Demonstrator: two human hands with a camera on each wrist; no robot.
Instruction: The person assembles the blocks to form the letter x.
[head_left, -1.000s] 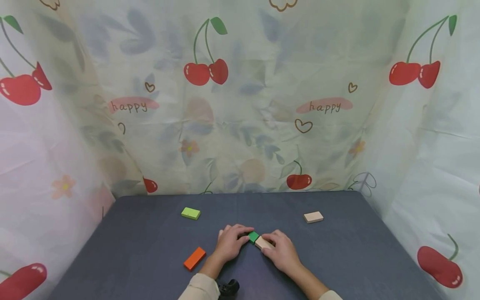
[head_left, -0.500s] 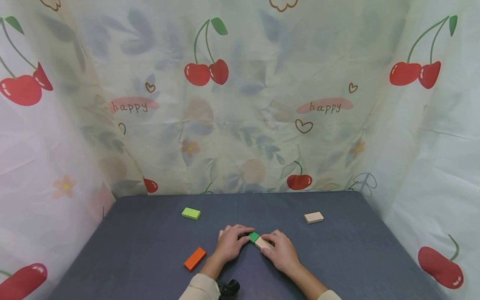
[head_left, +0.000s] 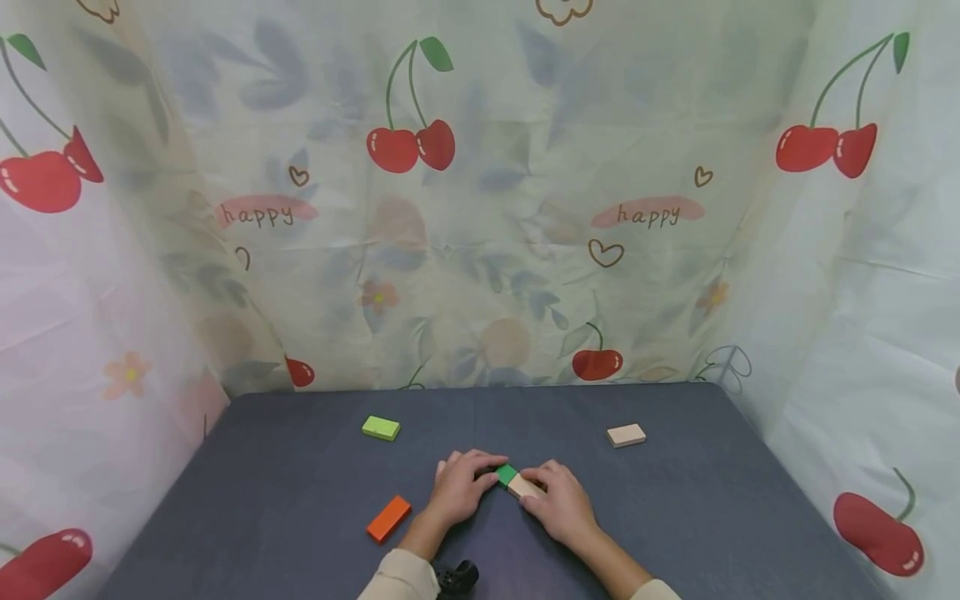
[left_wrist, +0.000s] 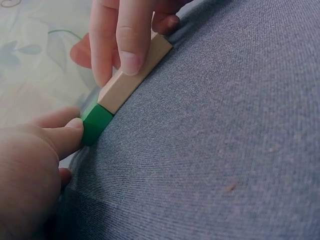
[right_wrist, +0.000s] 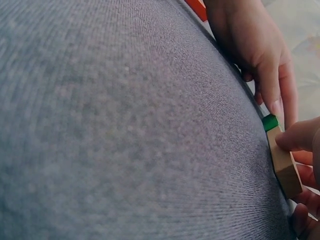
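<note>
Green block (head_left: 507, 473) abutting wooden block (head_left: 527, 487), pinched end-to-end between both hands, left hand (head_left: 461, 488), right hand (head_left: 566, 505)

— Where do your hands sit? 
— Your left hand (head_left: 459, 487) and right hand (head_left: 564, 502) meet at the table's (head_left: 720, 517) near middle, two blocks (head_left: 516, 481) end to end between them.
— And around you? 
— One block (head_left: 388, 517) just left of your left hand, another (head_left: 381, 427) farther back left, a third (head_left: 626, 434) back right.
</note>
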